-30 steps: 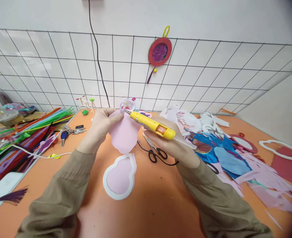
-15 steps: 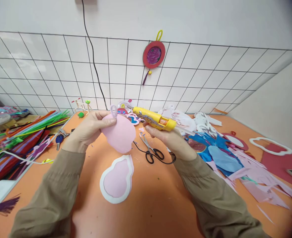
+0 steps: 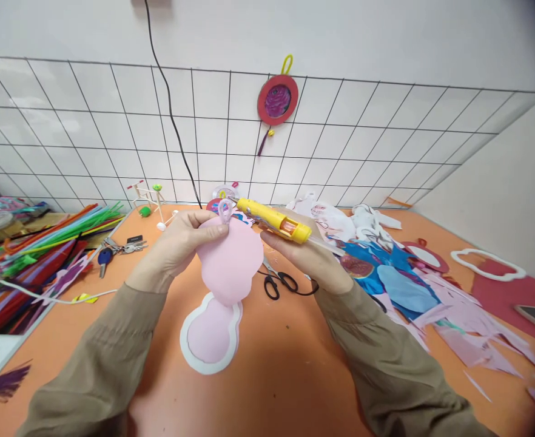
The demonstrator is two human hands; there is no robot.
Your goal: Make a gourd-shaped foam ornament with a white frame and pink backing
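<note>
Head view, both hands raised over the desk (image 3: pixel 290 370).

Left hand (image 3: pixel 176 246): fingers closed on the top of a pink gourd-shaped cut-out (image 3: pixel 231 261), thumb pinching the base of a lilac pipe-cleaner loop (image 3: pixel 224 210) that stands up from its neck; cut-out held upright in the air, lower lobe hanging just above the desk.

Right hand (image 3: pixel 304 258): wrapped round a yellow glue gun (image 3: pixel 272 220), nozzle pointing left, tip just beside the loop; contact cannot be told.

Below the held piece: a second pink gourd shape with white border (image 3: pixel 208 340) flat on the desk; black scissors (image 3: pixel 279 282) just right of it; paper offcuts (image 3: pixel 408 288) further right; pipe cleaners (image 3: pixel 44 233) and keys (image 3: pixel 117 247) far left.

Judgement: step in hand is fixing the loop to the neck of the cut-out with hot glue; nozzle placed, no glue bead visible. Next move calls for the tip right at the loop's base, the thumb clear of hot glue, and a firm pinch until it sets.
</note>
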